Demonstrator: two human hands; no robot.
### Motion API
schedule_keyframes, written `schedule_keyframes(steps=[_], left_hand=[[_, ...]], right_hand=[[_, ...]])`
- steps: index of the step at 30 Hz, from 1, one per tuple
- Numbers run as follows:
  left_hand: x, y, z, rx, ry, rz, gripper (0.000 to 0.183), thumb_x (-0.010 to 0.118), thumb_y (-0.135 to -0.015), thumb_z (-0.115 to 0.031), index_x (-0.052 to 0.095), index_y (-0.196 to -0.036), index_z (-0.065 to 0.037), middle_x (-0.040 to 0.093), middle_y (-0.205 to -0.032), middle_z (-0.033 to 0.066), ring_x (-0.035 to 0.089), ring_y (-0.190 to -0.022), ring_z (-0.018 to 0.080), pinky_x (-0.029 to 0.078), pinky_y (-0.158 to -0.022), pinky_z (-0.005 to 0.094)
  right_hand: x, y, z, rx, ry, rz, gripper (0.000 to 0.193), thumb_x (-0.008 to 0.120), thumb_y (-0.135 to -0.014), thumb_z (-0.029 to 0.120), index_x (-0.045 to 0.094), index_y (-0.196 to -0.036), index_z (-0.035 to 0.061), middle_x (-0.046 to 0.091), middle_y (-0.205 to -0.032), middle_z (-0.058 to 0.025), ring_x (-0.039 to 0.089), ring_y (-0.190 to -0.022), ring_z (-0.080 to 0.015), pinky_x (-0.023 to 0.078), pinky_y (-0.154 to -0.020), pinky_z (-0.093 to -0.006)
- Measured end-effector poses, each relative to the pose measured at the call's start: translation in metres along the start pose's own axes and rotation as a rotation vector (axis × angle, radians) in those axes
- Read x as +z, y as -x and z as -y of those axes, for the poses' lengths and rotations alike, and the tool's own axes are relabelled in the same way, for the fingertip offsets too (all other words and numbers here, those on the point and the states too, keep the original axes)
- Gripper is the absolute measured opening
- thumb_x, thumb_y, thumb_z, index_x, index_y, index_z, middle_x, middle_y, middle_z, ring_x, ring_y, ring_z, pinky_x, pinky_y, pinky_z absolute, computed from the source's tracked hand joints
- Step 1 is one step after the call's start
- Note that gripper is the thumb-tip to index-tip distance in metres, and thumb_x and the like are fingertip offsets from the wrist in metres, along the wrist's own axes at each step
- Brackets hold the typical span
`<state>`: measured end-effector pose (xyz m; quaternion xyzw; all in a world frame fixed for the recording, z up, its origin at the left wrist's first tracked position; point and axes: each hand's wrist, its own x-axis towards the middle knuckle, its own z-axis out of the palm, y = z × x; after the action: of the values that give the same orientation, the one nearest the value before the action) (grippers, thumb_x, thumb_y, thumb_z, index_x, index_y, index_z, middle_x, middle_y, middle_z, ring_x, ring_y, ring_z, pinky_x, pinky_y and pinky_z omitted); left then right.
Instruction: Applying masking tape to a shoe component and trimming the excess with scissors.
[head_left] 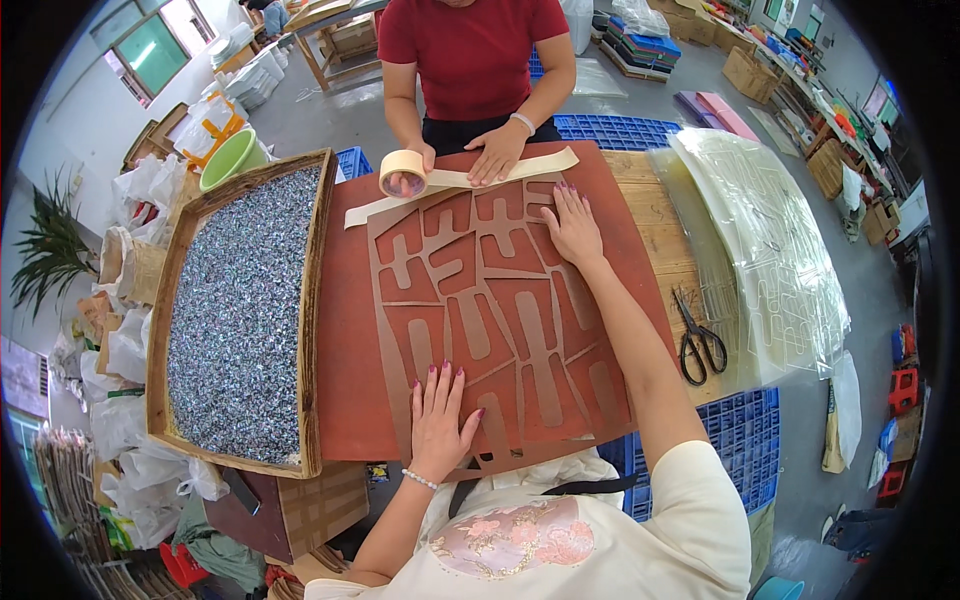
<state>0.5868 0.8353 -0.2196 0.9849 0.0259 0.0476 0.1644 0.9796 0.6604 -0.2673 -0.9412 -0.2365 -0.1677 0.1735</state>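
Note:
A brown cut-out stencil sheet (467, 323) with angular openings lies on a reddish-brown board (345, 340). My left hand (440, 425) rests flat on the sheet's near part, fingers spread and holding nothing. Reaching to the far right corner, my right hand (574, 228) also lies flat there, its fingers stretched out. Along the sheet's far edge runs a strip of cream masking tape (535, 168). A co-worker opposite, in a red top, holds the tape roll (402, 173) in one hand and presses the strip with the other.
Left of the board stands a wooden tray (309, 330) full of glittering dark chips. Black-handled scissors (702, 345) and a stack of clear plastic sheets (770, 250) lie to the right. Blue plastic pallets (740, 440) show underneath; a green basin (232, 158) sits behind the tray.

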Motion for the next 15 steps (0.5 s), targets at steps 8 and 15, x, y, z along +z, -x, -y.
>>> schedule_keyframes(steps=[8,15], left_hand=[[-0.0009,0.0009,-0.0002,-0.006,0.011,0.001,0.069,0.059,-0.095,-0.036,0.034,-0.152,-0.007,0.029,-0.160,0.0153,0.023,-0.149,0.0325,0.015,-0.121,0.0517],[0.0006,0.0013,0.0004,0.002,0.009,-0.004,0.070,0.059,-0.095,-0.037,0.034,-0.153,-0.007,0.028,-0.160,0.0154,0.022,-0.150,0.0327,0.016,-0.121,0.0520]], right_hand=[[0.0018,-0.0001,-0.0008,-0.008,-0.020,-0.025,0.065,0.037,-0.104,0.046,0.037,-0.150,0.0005,0.035,-0.157,-0.0172,0.029,-0.148,-0.0306,0.020,-0.122,-0.0438],[0.0017,-0.0001,-0.0007,-0.011,-0.025,-0.028,0.065,0.036,-0.104,0.047,0.038,-0.149,0.0005,0.035,-0.157,-0.0172,0.028,-0.148,-0.0302,0.020,-0.122,-0.0441]])
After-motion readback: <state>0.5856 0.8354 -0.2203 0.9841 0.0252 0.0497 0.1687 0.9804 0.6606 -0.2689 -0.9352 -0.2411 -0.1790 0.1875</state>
